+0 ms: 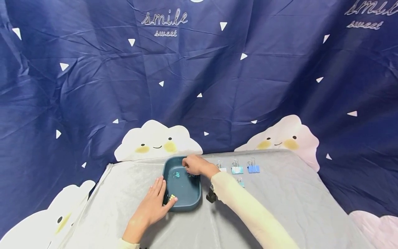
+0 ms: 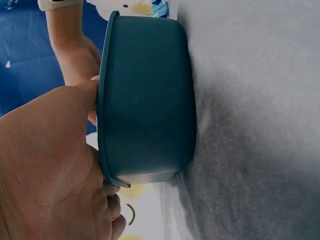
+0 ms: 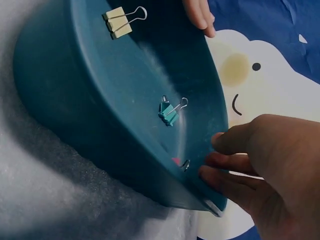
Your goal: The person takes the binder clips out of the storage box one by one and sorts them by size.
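A dark teal tray stands on the grey cloth. My left hand lies flat against its near left side, with the thumb over the rim. My right hand reaches into the far right corner. Its fingertips are close beside a small reddish binder clip, and nothing shows between thumb and fingers. Also inside the tray lie a teal clip and a yellow clip, the latter near my left fingers.
To the right of the tray, three binder clips stand in a row: pale, teal and blue. A small clip lies in front of them. A dark blue printed cloth hangs behind the table.
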`<state>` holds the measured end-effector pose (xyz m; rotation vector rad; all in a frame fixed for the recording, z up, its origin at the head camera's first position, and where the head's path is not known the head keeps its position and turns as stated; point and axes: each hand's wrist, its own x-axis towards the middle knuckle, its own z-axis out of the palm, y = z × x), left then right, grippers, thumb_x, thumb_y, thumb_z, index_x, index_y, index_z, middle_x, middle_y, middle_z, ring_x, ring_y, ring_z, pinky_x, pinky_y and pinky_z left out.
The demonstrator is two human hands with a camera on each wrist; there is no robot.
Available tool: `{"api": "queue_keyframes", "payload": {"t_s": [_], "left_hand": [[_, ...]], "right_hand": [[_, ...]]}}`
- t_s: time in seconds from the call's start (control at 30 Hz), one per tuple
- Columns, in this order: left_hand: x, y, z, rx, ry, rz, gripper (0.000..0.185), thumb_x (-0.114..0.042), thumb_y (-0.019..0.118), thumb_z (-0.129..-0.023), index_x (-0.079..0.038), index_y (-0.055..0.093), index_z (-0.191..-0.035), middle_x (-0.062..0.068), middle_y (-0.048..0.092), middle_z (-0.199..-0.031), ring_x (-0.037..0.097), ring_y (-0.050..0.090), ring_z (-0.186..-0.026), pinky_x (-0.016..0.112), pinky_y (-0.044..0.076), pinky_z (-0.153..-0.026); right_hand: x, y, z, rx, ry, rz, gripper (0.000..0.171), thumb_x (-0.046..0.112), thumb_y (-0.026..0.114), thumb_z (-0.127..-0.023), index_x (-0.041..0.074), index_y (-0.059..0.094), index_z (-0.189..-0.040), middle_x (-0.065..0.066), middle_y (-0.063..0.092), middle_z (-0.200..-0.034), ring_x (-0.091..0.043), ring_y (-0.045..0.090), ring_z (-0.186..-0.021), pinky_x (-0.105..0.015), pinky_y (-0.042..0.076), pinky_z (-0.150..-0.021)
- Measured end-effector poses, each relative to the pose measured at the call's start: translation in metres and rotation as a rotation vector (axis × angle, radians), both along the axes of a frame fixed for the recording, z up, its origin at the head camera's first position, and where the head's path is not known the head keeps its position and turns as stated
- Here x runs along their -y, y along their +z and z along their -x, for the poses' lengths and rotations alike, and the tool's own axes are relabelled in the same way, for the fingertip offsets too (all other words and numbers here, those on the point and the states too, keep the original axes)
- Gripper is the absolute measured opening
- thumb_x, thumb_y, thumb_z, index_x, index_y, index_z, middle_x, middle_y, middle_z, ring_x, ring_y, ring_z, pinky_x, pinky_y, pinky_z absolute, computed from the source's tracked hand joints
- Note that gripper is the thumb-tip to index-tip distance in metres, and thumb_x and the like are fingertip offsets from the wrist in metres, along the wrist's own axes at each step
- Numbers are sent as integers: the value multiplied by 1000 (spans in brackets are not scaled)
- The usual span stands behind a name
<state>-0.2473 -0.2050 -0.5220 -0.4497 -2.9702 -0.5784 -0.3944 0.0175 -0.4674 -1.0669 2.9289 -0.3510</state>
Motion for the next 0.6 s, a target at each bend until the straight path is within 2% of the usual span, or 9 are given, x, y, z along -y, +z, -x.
{"api": "queue_keyframes", "payload": {"t_s": [0.17, 0.33, 0.43, 0.6], "left_hand": [[0, 0, 0, 8, 3, 0, 93, -60, 55, -105, 7, 30, -164, 22, 19, -177, 39, 17, -166, 59, 22, -134], [0, -1, 1, 6, 2, 2, 93, -60, 55, -105, 7, 30, -164, 22, 20, -177, 39, 18, -166, 59, 23, -133], [0, -1, 1, 3, 1, 2, 93, -60, 55, -105, 7, 30, -164, 22, 20, -177, 39, 18, -166, 59, 23, -133], [0, -3, 2, 3, 1, -2, 93, -59, 55, -105, 7, 30, -164, 23, 19, -177, 39, 17, -166, 60, 23, -133]], "right_hand": [[5, -5, -1, 20, -27, -93, 24, 9, 68, -101, 8, 77, -123, -7, 77, -122, -23, 72, -112, -36, 59, -100], [5, -10, -1, 65, -49, -126, 29, 9, 63, -105, 9, 74, -132, -8, 75, -131, -24, 70, -123, -37, 58, -106], [5, -15, 0, 72, -54, -138, 29, 8, 64, -104, 9, 75, -130, -7, 76, -128, -21, 72, -116, -35, 60, -102], [4, -19, 1, 78, -50, -159, 25, 9, 75, -98, 12, 79, -123, -4, 78, -113, -16, 71, -95, -31, 61, -90]]}}
